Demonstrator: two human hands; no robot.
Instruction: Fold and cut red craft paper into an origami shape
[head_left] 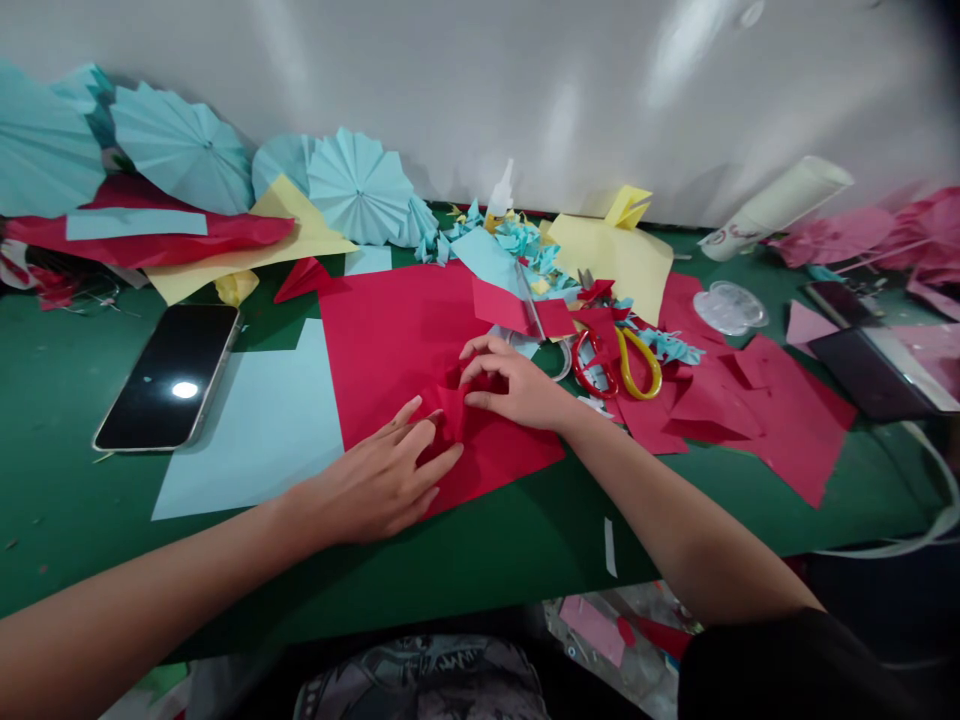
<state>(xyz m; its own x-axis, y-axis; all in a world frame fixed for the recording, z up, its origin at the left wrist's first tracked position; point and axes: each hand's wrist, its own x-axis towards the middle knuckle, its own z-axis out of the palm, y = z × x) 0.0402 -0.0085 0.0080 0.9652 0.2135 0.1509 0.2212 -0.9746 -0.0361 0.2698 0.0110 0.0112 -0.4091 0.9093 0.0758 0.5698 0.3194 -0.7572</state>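
Note:
A small folded piece of red paper (451,410) stands up over a large red sheet (390,320) of the same colour. My right hand (517,385) pinches its right side between thumb and fingertips. From the left, my left hand (390,475) has its bent fingertips at the piece's left edge, with the other fingers spread low over the sheet. Part of the fold is hidden behind my fingers. Just right of my right hand lie scissors (637,365) with one red and one yellow handle loop, among red scraps.
A phone (169,375) lies left, by a light blue sheet (255,430). Pleated blue paper fans (360,190) lean along the wall. Blue paper bits (525,240), a glue bottle (501,192) and yellow paper (615,255) stand behind. Red sheets (780,420) spread right.

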